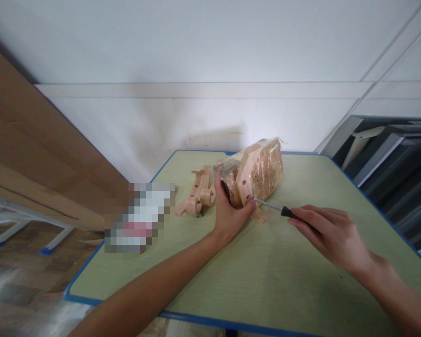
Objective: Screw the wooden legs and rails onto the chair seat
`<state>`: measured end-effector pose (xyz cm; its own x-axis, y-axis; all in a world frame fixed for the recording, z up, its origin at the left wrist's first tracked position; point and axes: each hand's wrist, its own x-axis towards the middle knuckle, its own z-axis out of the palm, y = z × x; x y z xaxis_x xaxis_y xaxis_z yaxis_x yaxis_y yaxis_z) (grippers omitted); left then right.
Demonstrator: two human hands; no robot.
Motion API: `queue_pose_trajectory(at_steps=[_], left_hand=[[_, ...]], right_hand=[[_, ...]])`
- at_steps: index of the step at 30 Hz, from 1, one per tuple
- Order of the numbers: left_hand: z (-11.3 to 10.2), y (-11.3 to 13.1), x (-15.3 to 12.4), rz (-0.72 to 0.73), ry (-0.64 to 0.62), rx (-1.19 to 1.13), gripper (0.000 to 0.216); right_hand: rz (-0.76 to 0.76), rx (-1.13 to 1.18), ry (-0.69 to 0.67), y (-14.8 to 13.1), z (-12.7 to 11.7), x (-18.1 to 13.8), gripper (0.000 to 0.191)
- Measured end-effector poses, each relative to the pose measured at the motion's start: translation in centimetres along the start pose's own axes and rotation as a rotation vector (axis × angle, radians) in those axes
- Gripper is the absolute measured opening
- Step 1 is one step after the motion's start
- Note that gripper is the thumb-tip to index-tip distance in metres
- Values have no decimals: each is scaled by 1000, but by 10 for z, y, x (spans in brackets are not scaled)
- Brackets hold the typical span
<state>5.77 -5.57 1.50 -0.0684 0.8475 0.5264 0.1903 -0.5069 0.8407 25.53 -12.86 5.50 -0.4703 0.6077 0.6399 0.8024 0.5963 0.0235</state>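
On the table stands a beige, faceted part (243, 175) with dark screw holes, tilted and partly wrapped in clear plastic. My left hand (228, 210) grips its lower left side, the thumb lying along the near edge. A screwdriver (270, 205) with a black handle and thin metal shaft is pinched in my right hand (331, 236). Its tip meets the part at the lower screw hole, close to my left thumb. Left of my left hand lies a separate beige bracket-like part (199, 192) with rounded ends and several holes.
The green table (266, 281) has a blue edge and stands against a white wall (210, 47). A blurred-out flat item (142, 217) lies at its left. Big brown panels (49, 150) rise on the left; dark grey panels (400, 164) lean at the right.
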Motion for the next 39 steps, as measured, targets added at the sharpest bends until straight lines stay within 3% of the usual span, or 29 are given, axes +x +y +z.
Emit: queue_pose_trajectory(at_steps=[6, 12, 17, 25, 30, 39], left_hand=[[0, 1, 1, -13, -1, 10, 102], [-1, 2, 0, -54, -4, 33, 100], [-2, 0, 1, -68, -22, 14, 100], [0, -1, 2, -48, -23, 24, 106], [1, -8, 0, -40, -15, 36, 103], [1, -8, -1, -29, -25, 41, 102]], right_hand=[[24, 159, 88, -2, -2, 2, 19], [8, 215, 33, 2, 3, 0, 25], [62, 319, 19, 2, 6, 2, 19], [32, 216, 87, 4, 6, 1, 28], [-36, 126, 49, 6, 4, -4, 34], [8, 276, 33, 6, 0, -2, 38]])
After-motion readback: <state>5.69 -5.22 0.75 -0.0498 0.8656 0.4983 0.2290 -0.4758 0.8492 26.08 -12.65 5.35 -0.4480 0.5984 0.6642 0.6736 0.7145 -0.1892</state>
